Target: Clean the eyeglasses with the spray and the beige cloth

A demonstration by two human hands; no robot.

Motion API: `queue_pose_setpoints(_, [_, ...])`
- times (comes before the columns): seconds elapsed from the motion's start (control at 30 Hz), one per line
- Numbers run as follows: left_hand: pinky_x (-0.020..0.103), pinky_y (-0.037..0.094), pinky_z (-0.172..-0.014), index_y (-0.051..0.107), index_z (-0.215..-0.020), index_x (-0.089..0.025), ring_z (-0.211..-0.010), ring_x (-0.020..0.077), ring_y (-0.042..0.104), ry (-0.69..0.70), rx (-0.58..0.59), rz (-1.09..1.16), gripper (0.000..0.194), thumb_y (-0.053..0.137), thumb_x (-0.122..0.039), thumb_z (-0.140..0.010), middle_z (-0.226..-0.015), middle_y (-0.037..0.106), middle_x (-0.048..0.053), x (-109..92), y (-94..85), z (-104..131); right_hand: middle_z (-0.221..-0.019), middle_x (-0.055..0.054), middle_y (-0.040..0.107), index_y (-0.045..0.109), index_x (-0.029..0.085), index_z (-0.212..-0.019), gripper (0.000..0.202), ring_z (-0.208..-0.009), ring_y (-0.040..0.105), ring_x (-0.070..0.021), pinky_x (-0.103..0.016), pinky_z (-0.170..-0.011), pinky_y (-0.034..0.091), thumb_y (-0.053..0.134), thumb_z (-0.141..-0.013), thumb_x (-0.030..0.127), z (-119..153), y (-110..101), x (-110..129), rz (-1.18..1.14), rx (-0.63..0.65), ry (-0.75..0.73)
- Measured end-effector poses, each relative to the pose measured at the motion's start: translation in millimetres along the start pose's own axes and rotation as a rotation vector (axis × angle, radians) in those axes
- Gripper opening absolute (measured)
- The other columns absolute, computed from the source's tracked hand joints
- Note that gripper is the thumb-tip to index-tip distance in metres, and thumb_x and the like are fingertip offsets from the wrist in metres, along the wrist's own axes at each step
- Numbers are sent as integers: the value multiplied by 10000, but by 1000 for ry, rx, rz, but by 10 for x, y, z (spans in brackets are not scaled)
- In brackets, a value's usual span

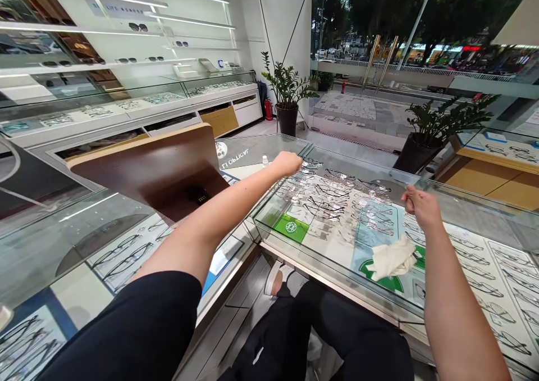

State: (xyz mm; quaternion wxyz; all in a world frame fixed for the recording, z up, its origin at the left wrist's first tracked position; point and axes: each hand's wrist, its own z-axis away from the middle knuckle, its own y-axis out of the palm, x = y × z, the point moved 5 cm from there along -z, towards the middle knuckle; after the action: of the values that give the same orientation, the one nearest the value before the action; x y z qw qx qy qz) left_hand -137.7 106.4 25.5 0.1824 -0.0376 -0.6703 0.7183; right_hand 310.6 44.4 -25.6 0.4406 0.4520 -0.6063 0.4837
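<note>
My left hand [288, 163] is closed at the far left corner of the glass display case [337, 257]; anything inside its fingers is hidden. A small white bottle [265, 160] stands just left of that wrist. Over the right part of the case, my right hand [416, 202] is held with curled fingers, and whatever they pinch is too small to name. A crumpled cream cloth [392, 258] lies on the glass, nearer to me than my right hand. Rows of eyeglasses [330, 198] show through the glass between my hands.
A brown chair back or panel [168, 167] rises left of my left forearm. Another glass case [96, 229] with glasses runs along the left. Potted plants [287, 117] stand beyond the counter. A green card [291, 227] lies at the case's left end.
</note>
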Motion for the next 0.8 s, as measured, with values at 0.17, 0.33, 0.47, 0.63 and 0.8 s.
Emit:
queue_pose_setpoints(0.17, [318,482,-871,827,-1064,-191,-1027,289,721,-6,2,21,315,689,-188,-781,-1121,791,171,-10,45,-120,-375,24,384,624,201,-628,702,-382,281,-104,-314,-423,178,649,-768,889,-26,-7,-48,-25,1,7])
queue_pose_setpoints(0.33, [316,466,-852,832,-975,-179,-993,285,724,-6,-17,28,248,683,-179,-776,-1082,793,179,-35,104,-175,-363,39,317,622,197,-624,819,-367,239,-96,-304,-416,159,415,-827,962,-67,-12,-127,-92,6,7])
queue_pose_setpoints(0.47, [310,446,-827,821,-919,-166,-972,279,716,-8,-46,26,210,662,-172,-783,-1026,792,181,-35,28,-147,-429,57,324,638,197,-678,733,-400,252,-93,-295,-409,200,501,-852,896,-60,9,-96,-114,-12,-14])
queue_pose_setpoints(0.63, [292,426,-787,818,-927,-173,-969,265,691,-11,-108,39,210,659,-216,-797,-1020,789,155,31,-275,-51,-661,41,551,720,201,-919,379,-550,476,-108,-271,-517,424,861,-695,471,-78,-63,-87,-161,-128,-58])
queue_pose_setpoints(0.8, [284,368,-678,818,-941,-189,-744,179,593,34,-349,404,247,662,-342,-827,-777,713,56,-84,-831,37,-821,-20,672,729,197,-1030,434,-734,623,-164,-305,-647,516,874,-655,360,-22,24,60,-164,-47,-65])
